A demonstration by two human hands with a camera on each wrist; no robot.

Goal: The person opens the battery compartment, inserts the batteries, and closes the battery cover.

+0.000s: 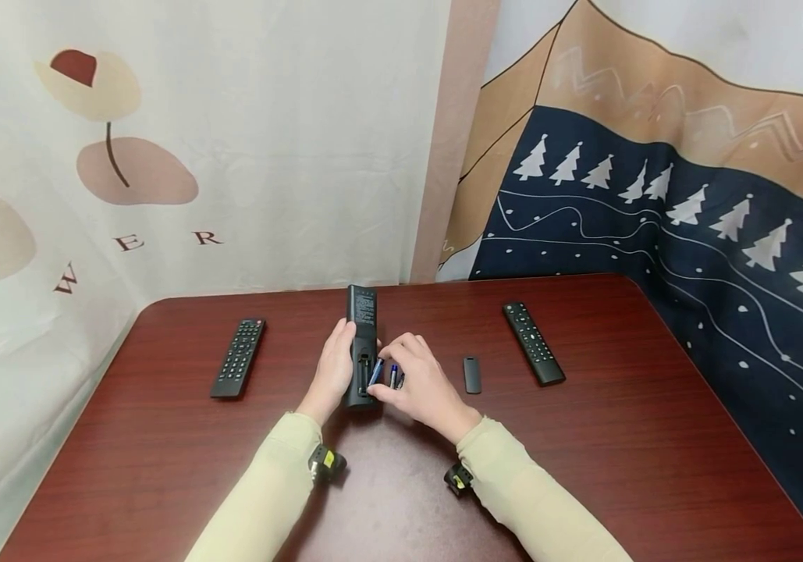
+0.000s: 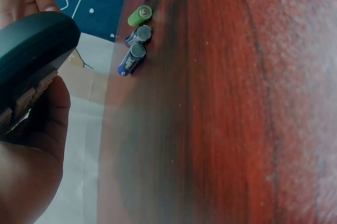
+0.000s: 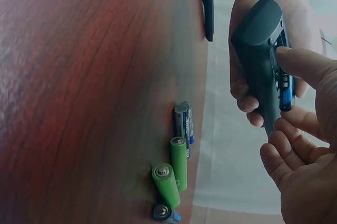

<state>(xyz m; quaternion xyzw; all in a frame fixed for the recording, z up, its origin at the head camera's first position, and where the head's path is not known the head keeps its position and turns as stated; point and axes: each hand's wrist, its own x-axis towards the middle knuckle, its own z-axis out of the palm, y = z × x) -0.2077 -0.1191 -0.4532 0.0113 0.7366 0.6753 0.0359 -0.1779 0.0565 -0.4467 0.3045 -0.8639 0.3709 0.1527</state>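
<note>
My left hand (image 1: 333, 371) grips a black remote control (image 1: 364, 308) from its left side, raised above the table with its back facing up. Its battery compartment is uncovered near the lower end. My right hand (image 1: 424, 382) pinches a blue battery (image 3: 286, 89) between thumb and fingers, right at the compartment's edge. Beyond the hands, several loose batteries are on the table: green ones (image 3: 179, 163), blue-and-silver ones (image 3: 182, 121) and a blue one (image 3: 166, 213). In the head view the right hand mostly hides them.
A small black battery cover (image 1: 472, 375) lies right of the right hand. Another remote (image 1: 534, 343) lies farther right, and one more remote (image 1: 238, 359) on the left. The brown table (image 1: 127, 468) ends at printed curtains (image 1: 303, 156) behind.
</note>
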